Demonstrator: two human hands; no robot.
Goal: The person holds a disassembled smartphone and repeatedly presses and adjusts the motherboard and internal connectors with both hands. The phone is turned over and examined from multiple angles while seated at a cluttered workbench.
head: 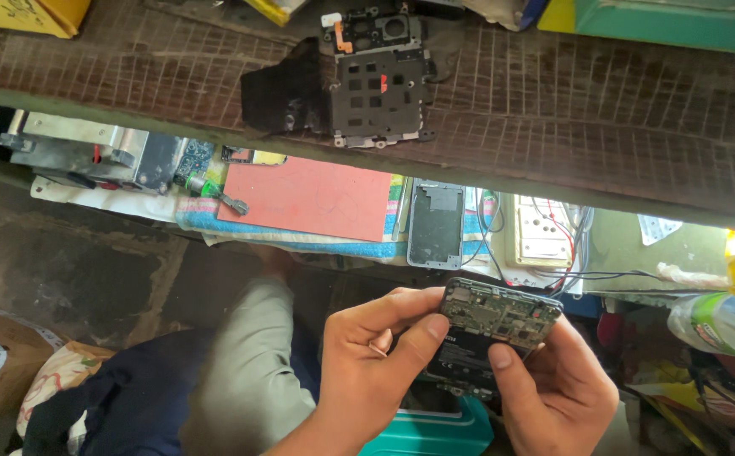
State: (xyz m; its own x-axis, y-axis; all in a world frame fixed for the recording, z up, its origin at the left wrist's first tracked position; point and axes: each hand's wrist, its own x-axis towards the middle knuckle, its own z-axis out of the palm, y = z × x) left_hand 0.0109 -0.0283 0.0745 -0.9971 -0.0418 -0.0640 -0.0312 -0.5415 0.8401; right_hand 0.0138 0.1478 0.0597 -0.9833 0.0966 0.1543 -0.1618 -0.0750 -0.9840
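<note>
Both hands held an opened phone (492, 333) with its back cover off, below the front edge of the bench (604, 110) and above the person's lap. The circuit board (500, 311) and the dark battery beneath it faced upward. The left hand (373, 359) had its grip closed on the phone's left edge, the thumb pressed against the side of the board. The right hand (553, 393) pinched the lower right part, its thumb lying on the battery area.

On the bench lay a dark metal phone frame (378, 76) beside a piece of black cloth (287, 89). On the shelf underneath sat a red mat (313, 200) on a striped towel, a grey phone back panel (436, 224) and a cream socket board (544, 232) with loose wires. A teal box (435, 431) stood below the hands.
</note>
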